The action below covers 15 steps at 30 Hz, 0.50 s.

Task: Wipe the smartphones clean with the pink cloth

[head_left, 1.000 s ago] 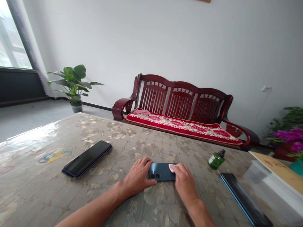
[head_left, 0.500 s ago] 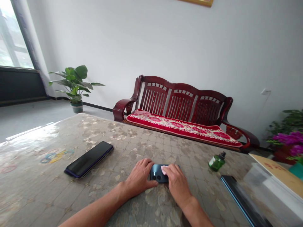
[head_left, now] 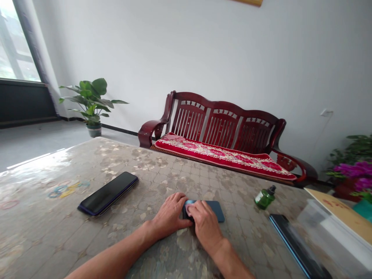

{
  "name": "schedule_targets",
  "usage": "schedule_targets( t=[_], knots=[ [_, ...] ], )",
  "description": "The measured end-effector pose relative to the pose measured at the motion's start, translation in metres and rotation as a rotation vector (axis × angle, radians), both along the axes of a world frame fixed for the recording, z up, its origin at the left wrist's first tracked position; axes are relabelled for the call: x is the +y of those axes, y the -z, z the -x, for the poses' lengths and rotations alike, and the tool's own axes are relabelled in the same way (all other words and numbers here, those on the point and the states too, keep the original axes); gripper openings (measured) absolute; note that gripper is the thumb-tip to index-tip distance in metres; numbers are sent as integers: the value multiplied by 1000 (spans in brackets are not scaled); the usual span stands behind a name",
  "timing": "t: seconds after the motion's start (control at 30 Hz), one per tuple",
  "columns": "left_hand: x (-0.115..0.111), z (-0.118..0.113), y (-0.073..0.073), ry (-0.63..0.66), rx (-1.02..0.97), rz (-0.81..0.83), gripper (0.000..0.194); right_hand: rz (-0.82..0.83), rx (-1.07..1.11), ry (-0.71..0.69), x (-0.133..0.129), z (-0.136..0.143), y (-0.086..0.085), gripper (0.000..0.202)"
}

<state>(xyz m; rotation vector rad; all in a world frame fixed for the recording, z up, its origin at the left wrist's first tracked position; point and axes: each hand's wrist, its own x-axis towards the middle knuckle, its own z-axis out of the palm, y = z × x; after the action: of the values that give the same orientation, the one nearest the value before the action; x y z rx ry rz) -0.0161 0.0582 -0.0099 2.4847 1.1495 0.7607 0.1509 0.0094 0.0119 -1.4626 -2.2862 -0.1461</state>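
A blue phone (head_left: 217,211) lies back side up on the patterned tablecloth in front of me. My left hand (head_left: 172,214) grips its left end, thumb on the near edge and fingers at the far edge. Pinched in the fingers of my right hand (head_left: 205,223) is a small pale pink cloth (head_left: 188,209), pressed on the phone's back near the left end. My right hand covers the camera area and much of the middle of the phone.
Left of my hands lies a black phone (head_left: 109,193), with several coloured rubber bands (head_left: 65,190) beyond it. To the right are a green spray bottle (head_left: 265,197), another dark phone (head_left: 298,246) and a clear plastic box (head_left: 328,228). A red wooden bench (head_left: 223,124) stands behind the table.
My right hand has slid left along the phone's back with the cloth, uncovering the right end and covering the camera lenses. My left hand keeps its hold.
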Motion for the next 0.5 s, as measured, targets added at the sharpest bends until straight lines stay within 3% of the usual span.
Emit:
schedule_targets(
  t=[0.2,0.27,0.5],
  knots=[
    [0,3,-5,14,35,37,56,-53,33,194,-8,-58,2,34],
    [0,3,-5,13,27,32,55,-55,18,226,-13,-67,5,37],
    [1,3,-1,17,14,7,55,-4,12,120,-33,-35,7,41]
  ],
)
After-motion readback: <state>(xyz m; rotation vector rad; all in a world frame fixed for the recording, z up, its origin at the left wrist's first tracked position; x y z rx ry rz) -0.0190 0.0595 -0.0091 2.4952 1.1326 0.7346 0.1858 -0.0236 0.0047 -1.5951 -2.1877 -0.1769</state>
